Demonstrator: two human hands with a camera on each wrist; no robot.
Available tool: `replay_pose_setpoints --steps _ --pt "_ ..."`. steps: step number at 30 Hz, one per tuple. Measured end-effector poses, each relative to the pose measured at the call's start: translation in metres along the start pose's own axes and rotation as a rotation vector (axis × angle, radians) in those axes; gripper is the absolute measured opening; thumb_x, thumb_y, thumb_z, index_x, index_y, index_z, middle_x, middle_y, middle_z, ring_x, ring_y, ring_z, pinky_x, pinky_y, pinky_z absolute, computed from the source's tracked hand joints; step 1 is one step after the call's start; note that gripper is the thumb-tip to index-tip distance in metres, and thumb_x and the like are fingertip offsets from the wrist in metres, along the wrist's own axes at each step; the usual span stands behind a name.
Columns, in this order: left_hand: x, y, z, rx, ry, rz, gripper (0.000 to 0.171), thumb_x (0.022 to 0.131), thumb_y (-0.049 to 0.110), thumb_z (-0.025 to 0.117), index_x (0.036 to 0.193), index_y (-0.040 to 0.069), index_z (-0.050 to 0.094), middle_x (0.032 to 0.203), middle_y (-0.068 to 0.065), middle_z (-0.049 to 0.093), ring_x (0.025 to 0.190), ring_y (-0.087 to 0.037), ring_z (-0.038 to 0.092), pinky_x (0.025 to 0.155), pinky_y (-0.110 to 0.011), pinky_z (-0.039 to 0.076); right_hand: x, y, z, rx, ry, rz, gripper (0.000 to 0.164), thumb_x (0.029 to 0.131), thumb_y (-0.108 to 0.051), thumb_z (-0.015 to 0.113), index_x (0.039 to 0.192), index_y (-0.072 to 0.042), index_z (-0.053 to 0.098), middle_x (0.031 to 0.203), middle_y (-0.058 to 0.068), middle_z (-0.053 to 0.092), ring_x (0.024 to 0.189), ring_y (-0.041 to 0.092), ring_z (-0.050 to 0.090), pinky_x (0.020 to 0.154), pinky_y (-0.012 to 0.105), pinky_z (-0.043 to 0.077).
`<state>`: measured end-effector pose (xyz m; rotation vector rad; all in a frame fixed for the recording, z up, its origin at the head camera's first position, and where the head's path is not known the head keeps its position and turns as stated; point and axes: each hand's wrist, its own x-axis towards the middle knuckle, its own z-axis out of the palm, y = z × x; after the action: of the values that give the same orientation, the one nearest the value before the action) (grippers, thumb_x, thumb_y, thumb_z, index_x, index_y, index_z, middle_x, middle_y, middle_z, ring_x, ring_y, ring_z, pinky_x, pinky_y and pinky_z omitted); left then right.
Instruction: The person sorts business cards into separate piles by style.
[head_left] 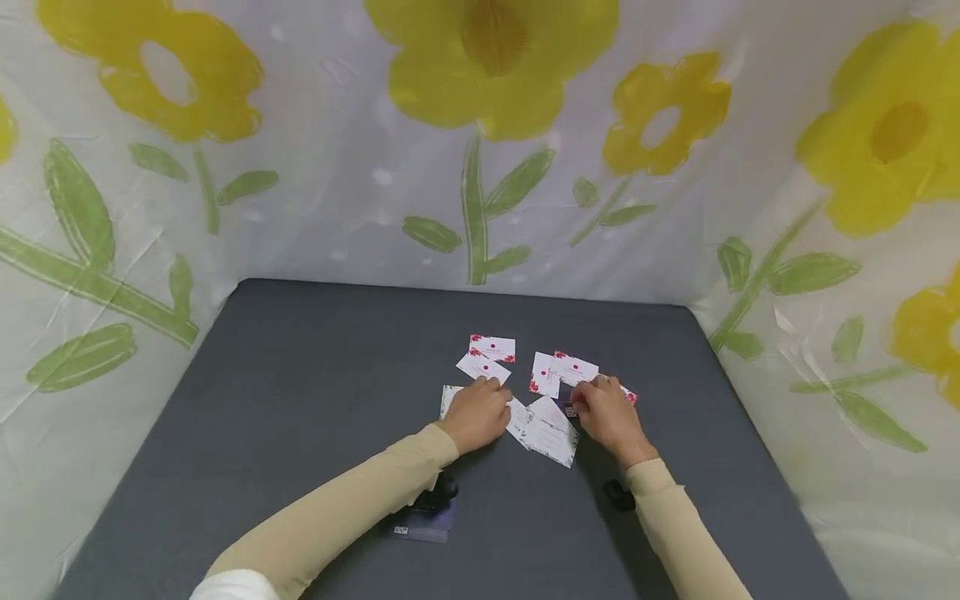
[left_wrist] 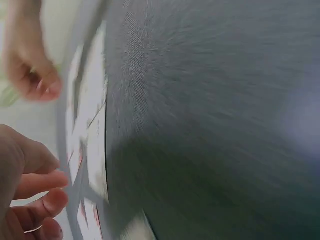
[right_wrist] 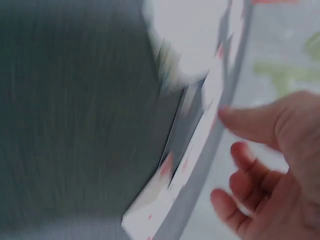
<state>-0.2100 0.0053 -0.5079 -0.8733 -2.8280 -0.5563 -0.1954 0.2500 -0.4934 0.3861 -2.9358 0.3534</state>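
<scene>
My left hand [head_left: 477,414] hovers over the left of the spread cards, its fingers loosely bent with nothing between them in the left wrist view. Beneath and beside it lie white cards with grey-green leaf edges, one a leaf-edged card [head_left: 551,431] near the middle. My right hand [head_left: 609,419] is over the right group, beside a white card with red flowers [head_left: 574,368] and a dark card [head_left: 572,410] partly hidden by it. In the right wrist view its thumb [right_wrist: 250,122] is apart from the bent fingers, which hold nothing visible. Whether either hand touches a card is unclear.
Two overlapping red-flowered cards, one a white card [head_left: 492,348], lie at the back; another upright card [head_left: 544,375] stands right of them. A dark purple card [head_left: 423,527] lies near the left forearm. The dark grey table [head_left: 337,350] meets a flower-printed curtain [head_left: 322,200].
</scene>
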Motion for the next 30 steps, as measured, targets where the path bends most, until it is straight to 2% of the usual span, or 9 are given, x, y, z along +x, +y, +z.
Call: replay_pose_setpoints --steps 2,5,8,11,17,23,26,30 --pt "0.015 0.012 0.015 0.045 -0.032 0.011 0.017 0.098 0.020 0.063 0.096 0.009 0.077 0.093 -0.009 0.068 0.087 -0.026 0.060 0.064 -0.038 0.055 0.004 0.017 0.003 -0.016 -0.062 -0.020 0.018 0.092 -0.004 0.073 0.109 -0.011 0.077 0.098 0.014 0.063 0.092 0.033 0.053 0.082 0.051 0.048" --pt "0.030 0.027 0.039 0.088 -0.067 0.009 0.019 0.099 0.023 0.063 0.099 0.010 0.077 0.097 -0.010 0.068 0.090 -0.025 0.060 0.065 -0.037 0.057 0.005 0.023 0.012 -0.044 -0.154 -0.056 0.029 0.094 -0.005 0.072 0.121 -0.014 0.075 0.104 0.014 0.060 0.094 0.030 0.050 0.082 0.050 0.047" --pt "0.036 0.040 0.061 0.145 -0.089 -0.016 0.020 0.097 0.026 0.065 0.103 0.011 0.078 0.101 -0.010 0.068 0.095 -0.025 0.061 0.068 -0.036 0.058 0.000 0.021 0.021 -0.064 -0.205 -0.098 0.034 0.092 -0.008 0.075 0.125 -0.015 0.074 0.104 0.014 0.061 0.090 0.027 0.048 0.080 0.046 0.045" --pt "0.039 0.052 0.074 0.211 -0.096 -0.024 0.022 0.096 0.029 0.069 0.106 0.012 0.078 0.104 -0.009 0.068 0.099 -0.023 0.061 0.071 -0.035 0.058 -0.006 0.017 0.026 -0.061 -0.222 -0.072 0.038 0.089 -0.010 0.079 0.126 -0.013 0.073 0.102 0.013 0.061 0.089 0.027 0.047 0.079 0.045 0.045" --pt "0.050 0.068 0.079 0.294 -0.050 0.003 0.022 0.091 0.033 0.075 0.106 0.016 0.078 0.105 -0.005 0.064 0.101 -0.020 0.055 0.079 -0.032 0.054 -0.009 0.015 0.021 -0.120 -0.184 -0.015 0.034 0.084 -0.010 0.083 0.116 -0.012 0.073 0.098 0.012 0.058 0.090 0.029 0.047 0.080 0.048 0.045" --pt "0.062 0.071 0.080 0.348 0.012 0.046 0.024 0.090 0.034 0.076 0.105 0.016 0.077 0.102 -0.004 0.063 0.097 -0.019 0.055 0.074 -0.030 0.053 0.001 0.015 0.013 -0.147 -0.168 -0.016 0.029 0.084 -0.011 0.082 0.111 -0.009 0.071 0.100 0.014 0.059 0.093 0.032 0.049 0.080 0.049 0.045" --pt "0.067 0.072 0.080 0.354 0.024 0.060 0.026 0.089 0.035 0.077 0.106 0.016 0.076 0.101 -0.003 0.063 0.096 -0.018 0.054 0.072 -0.029 0.052 0.007 0.015 0.007 -0.167 -0.165 0.002 0.029 0.084 -0.012 0.082 0.111 -0.008 0.072 0.100 0.014 0.060 0.094 0.032 0.049 0.080 0.050 0.045" --pt "0.075 0.072 0.080 0.331 0.033 0.073 0.032 0.088 0.034 0.078 0.115 0.017 0.072 0.102 -0.003 0.063 0.097 -0.019 0.056 0.072 -0.029 0.052 0.013 0.016 -0.001 -0.215 -0.169 0.036 0.027 0.083 -0.014 0.083 0.105 -0.004 0.071 0.100 0.016 0.060 0.095 0.034 0.050 0.082 0.051 0.046"
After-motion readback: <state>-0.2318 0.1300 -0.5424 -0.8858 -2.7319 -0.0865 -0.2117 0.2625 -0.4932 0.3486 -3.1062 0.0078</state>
